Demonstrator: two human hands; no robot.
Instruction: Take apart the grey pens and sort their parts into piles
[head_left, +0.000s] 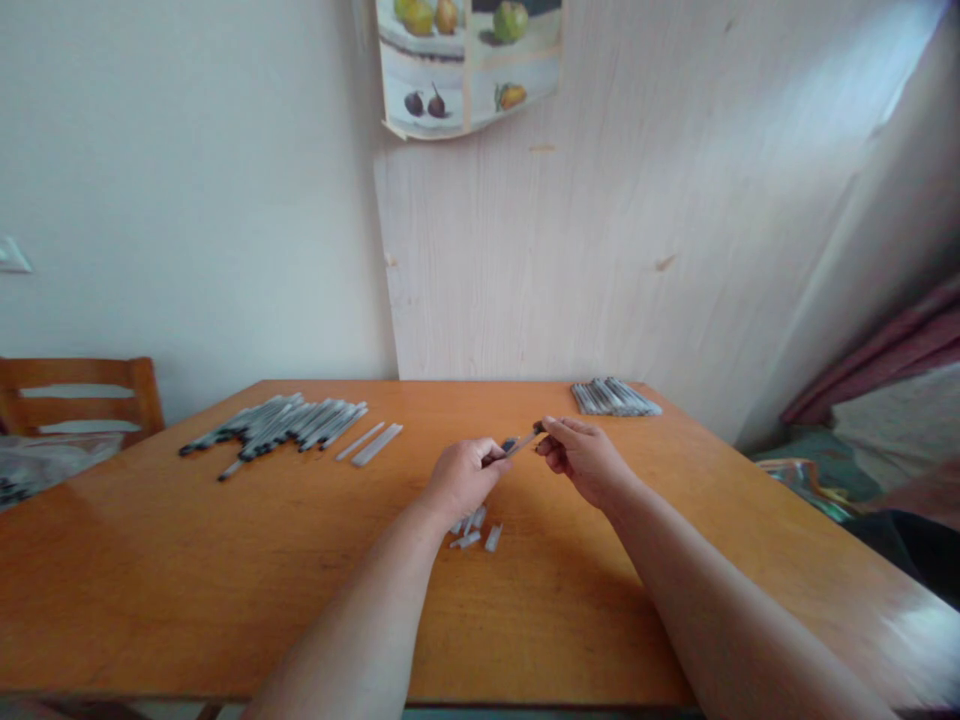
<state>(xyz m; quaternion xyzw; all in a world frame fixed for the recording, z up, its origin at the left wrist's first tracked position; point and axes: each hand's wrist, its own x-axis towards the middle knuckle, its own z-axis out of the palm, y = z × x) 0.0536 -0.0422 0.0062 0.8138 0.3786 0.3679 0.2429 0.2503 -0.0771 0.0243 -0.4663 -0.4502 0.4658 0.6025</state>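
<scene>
Step in hand: with narrowed fingers, my left hand [466, 475] and right hand [581, 458] grip opposite ends of a slim pale dark-tipped stick [523, 442] above the brown wooden table [570, 600]. The next move likely calls for steady alignment.

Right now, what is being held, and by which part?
A slim pen-like piece: the right hand pinches near its dark end; the left hand seems to grip the opposite portion.

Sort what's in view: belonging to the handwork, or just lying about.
Probably in the job:
held stick, left hand, right hand
dark-ended sticks
pale strips
small pale pieces
flat bundle

Probably just about:
fruit pictures
wooden chair
dark red cloth
</scene>
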